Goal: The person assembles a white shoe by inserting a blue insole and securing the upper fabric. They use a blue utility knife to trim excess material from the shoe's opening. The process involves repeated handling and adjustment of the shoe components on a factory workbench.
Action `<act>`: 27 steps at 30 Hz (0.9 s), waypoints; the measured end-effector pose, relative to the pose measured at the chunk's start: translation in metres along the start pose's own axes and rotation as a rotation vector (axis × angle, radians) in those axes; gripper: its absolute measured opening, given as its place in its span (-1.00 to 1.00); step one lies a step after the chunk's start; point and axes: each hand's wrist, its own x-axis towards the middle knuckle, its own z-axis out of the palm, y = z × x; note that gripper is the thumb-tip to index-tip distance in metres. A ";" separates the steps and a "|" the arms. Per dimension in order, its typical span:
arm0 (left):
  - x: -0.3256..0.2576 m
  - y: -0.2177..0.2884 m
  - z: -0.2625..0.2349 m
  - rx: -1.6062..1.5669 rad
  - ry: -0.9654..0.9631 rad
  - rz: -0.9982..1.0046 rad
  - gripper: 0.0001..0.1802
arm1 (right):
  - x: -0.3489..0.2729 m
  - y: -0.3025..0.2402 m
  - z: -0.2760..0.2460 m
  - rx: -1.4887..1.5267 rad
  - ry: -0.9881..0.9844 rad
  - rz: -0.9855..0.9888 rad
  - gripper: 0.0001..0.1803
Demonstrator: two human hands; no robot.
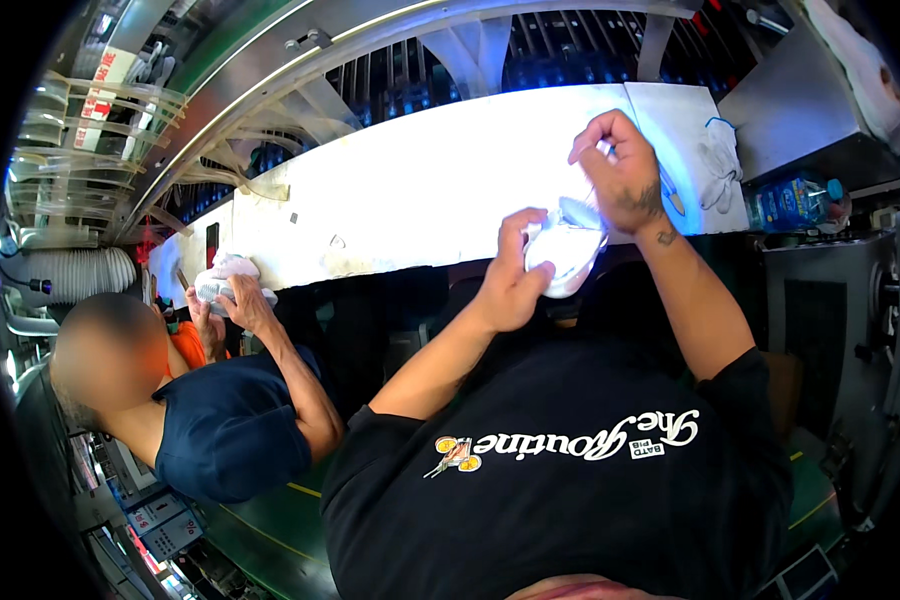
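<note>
My left hand (515, 275) grips a white shoe-shaped piece (567, 248) at the near edge of the table, thumb on its near side and fingers along its far side. Strong light washes out its detail, so its exact kind is unclear. Above and to the right of it, my right hand (625, 170) is raised with thumb and forefinger pinched together. A faint thin line seems to run from that pinch toward the white piece, but what the fingers hold is too bright and small to name.
A long white table (400, 190) curves across. On its right lie a crumpled pale glove (718, 165) and a slim tool (673, 195); a blue-labelled bottle (795, 203) stands beyond. At left, a co-worker (235, 425) handles a white piece (228, 280). Clear tubes (110, 130) hang far left.
</note>
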 end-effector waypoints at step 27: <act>0.015 0.078 0.000 1.086 -0.083 0.248 -0.46 | -0.010 -0.004 -0.009 0.113 -0.109 -0.048 -0.82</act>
